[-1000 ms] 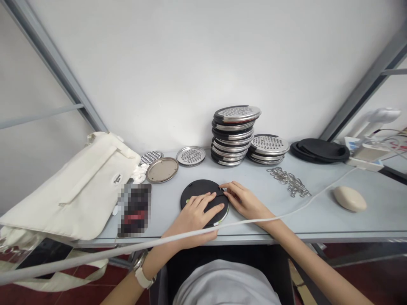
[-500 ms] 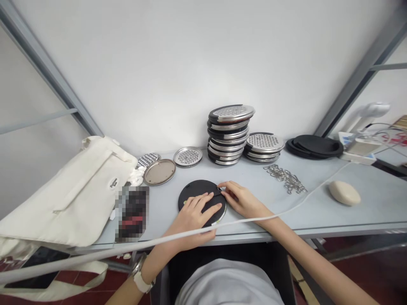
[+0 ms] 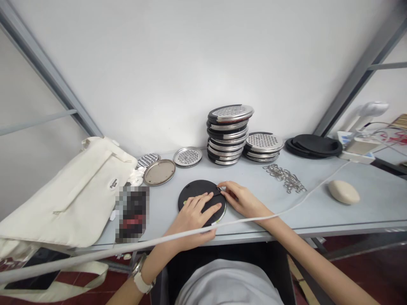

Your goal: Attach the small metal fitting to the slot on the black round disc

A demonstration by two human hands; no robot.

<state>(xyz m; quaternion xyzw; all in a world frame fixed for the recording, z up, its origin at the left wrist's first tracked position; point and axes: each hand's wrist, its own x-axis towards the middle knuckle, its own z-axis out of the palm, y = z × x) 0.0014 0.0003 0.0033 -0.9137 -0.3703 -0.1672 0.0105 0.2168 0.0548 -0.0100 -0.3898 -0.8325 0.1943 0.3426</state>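
Note:
On the table in front of me lies a round black disc (image 3: pixel 199 188), with a pale rim and a green mark showing at its near side. My left hand (image 3: pixel 193 214) rests on top of it, fingers spread flat over the surface. At the disc's upper right edge, my right hand (image 3: pixel 243 201) pinches a small shiny metal clip (image 3: pixel 219 189), mostly hidden by the fingertips. Off to the right is a loose pile of metal clips (image 3: pixel 284 178). Behind the disc are a round metal grater plate (image 3: pixel 187 156) and a plain metal disc (image 3: pixel 159 172).
A tall stack of round graters (image 3: pixel 227 135) stands at the wall beside a shorter grater stack (image 3: pixel 263 146). Black round pieces (image 3: pixel 314 146) and a cream rounded object (image 3: pixel 343 192) are on the right. A white cable (image 3: pixel 248 220) crosses before my forearms. A white bag (image 3: pixel 70 195) occupies the left.

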